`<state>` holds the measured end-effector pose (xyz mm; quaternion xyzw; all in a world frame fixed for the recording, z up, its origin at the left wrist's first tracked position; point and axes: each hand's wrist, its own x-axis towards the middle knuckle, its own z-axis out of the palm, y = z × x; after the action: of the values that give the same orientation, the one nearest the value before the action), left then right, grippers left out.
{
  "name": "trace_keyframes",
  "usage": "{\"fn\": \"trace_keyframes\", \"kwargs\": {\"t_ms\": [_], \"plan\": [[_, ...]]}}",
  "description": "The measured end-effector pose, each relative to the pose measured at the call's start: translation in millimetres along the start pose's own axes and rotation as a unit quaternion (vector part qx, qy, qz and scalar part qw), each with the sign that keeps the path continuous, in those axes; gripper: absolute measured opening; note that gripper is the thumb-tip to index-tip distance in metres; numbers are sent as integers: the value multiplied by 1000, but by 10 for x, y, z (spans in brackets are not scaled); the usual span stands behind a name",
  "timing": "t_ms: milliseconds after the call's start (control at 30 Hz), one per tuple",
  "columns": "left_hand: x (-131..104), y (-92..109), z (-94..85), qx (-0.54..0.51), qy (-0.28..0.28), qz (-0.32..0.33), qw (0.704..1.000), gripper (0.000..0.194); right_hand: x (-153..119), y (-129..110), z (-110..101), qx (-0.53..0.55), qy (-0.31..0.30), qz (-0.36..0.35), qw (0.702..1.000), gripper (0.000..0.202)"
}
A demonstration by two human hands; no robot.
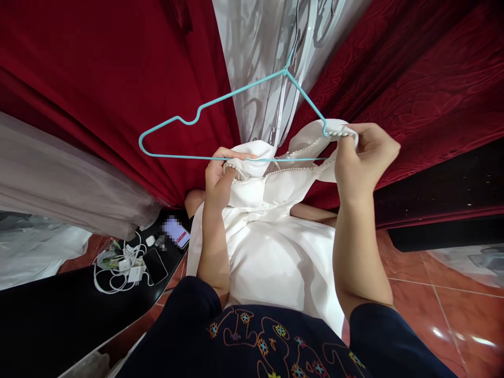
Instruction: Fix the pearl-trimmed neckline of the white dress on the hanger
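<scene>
A white dress (283, 252) with pearl-beaded edging spreads over my lap. Above its bodice a light blue hanger (240, 90) hangs by its hook, with its right end inside one shoulder strap of the dress. My right hand (366, 152) pinches that beaded strap beside the hanger's right end. The other side of the bodice is gripped by my left hand (220, 176), thumb below and fingers stretched along the top, close to the hanger's bottom bar. The hanger's left arm has no cloth on it. Part of the bar passes behind the strap at the right.
Red curtains (118, 68) hang on both sides, with a whitish garment (255, 68) and white straps between them. At left a black bench (51, 320) holds phones (155, 265), white cables (128, 262) and small packets. Reddish floor tiles (425, 294) show at right.
</scene>
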<state>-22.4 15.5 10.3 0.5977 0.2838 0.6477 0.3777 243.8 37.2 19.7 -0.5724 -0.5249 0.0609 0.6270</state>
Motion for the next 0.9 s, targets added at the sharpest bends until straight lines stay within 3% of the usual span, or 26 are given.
{"fn": "trace_keyframes", "kwargs": {"t_ms": [100, 233, 367, 533, 767, 833, 900], "plan": [[19, -9, -20, -14, -3, -2, 1000, 33, 146, 23, -66, -26, 24, 31, 999, 22], [6, -19, -8, -16, -5, -15, 1000, 38, 324, 242, -78, -21, 71, 85, 994, 22], [-22, -59, 36, -28, -15, -4, 999, 30, 268, 468, -127, -39, 97, 105, 989, 19], [-2, -83, 63, -22, -6, 12, 1000, 26, 28, 514, -349, -31, -16, 97, 995, 9], [-28, -140, 94, -40, -2, -8, 999, 33, -57, 594, -484, -72, -57, 152, 984, 12], [-40, -157, 110, -42, 0, -19, 999, 34, -131, 594, -485, -80, -111, 162, 977, 10], [-41, -170, 117, -35, -1, -21, 999, 33, -237, 519, -477, -53, -189, 128, 972, 17]]}}
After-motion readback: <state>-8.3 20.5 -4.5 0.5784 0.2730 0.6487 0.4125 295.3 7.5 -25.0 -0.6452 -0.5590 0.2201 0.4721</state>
